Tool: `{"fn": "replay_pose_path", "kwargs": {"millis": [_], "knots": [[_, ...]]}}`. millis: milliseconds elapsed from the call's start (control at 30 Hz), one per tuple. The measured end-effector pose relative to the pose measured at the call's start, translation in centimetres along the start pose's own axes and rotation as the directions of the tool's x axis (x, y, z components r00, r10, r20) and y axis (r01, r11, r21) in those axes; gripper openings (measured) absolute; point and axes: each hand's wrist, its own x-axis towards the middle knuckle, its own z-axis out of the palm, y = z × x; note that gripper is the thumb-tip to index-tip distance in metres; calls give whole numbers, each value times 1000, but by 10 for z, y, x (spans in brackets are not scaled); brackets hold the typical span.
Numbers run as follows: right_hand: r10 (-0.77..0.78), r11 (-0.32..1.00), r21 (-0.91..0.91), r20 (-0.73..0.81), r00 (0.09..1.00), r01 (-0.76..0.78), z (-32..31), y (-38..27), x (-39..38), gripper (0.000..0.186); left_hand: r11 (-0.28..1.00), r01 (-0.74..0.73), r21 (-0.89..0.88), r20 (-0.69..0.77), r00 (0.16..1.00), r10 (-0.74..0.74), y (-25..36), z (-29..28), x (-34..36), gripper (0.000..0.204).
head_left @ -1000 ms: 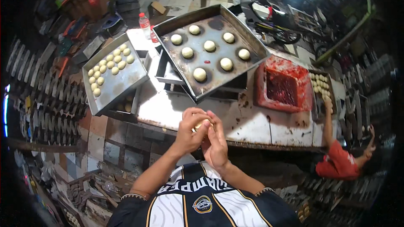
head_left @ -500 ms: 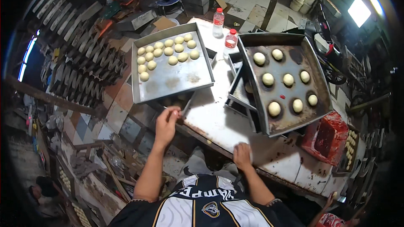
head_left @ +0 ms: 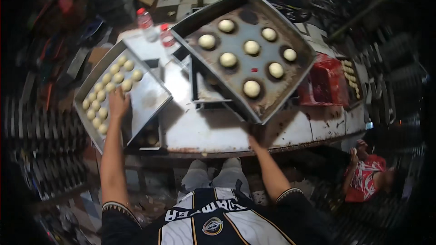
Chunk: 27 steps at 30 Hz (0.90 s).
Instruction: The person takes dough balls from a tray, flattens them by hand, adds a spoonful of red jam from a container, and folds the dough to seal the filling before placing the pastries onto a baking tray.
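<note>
My left hand (head_left: 119, 104) reaches into the left metal tray (head_left: 152, 102), fingers curled down among pale dough balls (head_left: 118, 77). Its fingertips seem closed on one ball, mostly hidden beneath them. Several round balls sit in rows along the tray's left side and far side; its right part is bare metal. At the table's front edge, below the near corner of the right tray (head_left: 272, 91), is my right hand (head_left: 254, 143), in shadow, its fingers too dark and blurred to read. That right tray holds several more widely spaced dough balls (head_left: 251, 47) on stained metal.
Both trays rest on other trays on the white table (head_left: 204, 131). Two red-capped bottles (head_left: 167, 36) stand behind. Right of the trays are a red crate (head_left: 323, 81) and another tray of dough (head_left: 349, 75). A person in red (head_left: 367, 177) is at the lower right.
My view has swung to the right. My left hand has moved from the left tray's front edge to the dough balls inside it. The right hand remains by the table's front edge.
</note>
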Motion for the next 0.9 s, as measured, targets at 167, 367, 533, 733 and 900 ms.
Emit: {"fn": "replay_pose_path", "kwargs": {"millis": [167,367,533,733,900], "knots": [[-416,884,73,-329,848,462,-40,11,-9,25,994,73,-82,-19,997,-75,-28,8,14,33],[60,206,688,701,711,-696,-150,-35,-14,13,533,494,-686,299,860,-413,-39,-21,-47,34],[-404,526,387,-671,622,758,-419,-117,87,15,72,286,-955,201,809,-552,113,-113,-168,30],[-355,599,85,-863,359,796,-399,-120,385,25,-90,344,-934,337,776,-534,245,-82,-252,24],[-698,597,159,-381,607,786,-338,-78,470,68,-45,365,-930,314,726,-612,262,-90,-320,22]]}}
